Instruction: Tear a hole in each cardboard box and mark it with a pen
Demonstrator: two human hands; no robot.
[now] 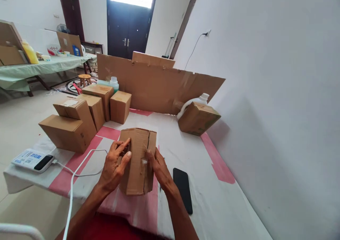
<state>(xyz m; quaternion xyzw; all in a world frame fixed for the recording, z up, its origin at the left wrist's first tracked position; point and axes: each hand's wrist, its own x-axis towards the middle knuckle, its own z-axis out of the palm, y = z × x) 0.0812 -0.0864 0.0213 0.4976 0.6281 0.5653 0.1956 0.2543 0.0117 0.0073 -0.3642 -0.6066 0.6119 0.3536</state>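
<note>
A small brown cardboard box (137,165) stands in front of me at the near edge of the cloth-covered table, with a seam along the right part of its top and a bit of tape on it. My left hand (114,163) grips its left side, thumb and index finger lying along the top edge. On the opposite side, my right hand (160,167) holds the box with the thumb on top near the seam and the other fingers down the side, partly hidden. A black phone (182,190) lies to the right of my right wrist.
Several cardboard boxes (70,124) stand at the left. A white device (33,160) with a cable (72,187) sits at the left corner. Another box (199,118) leans by a white jug (204,97) at right. A cardboard panel (156,85) closes the back; a wall (278,109) runs along the right.
</note>
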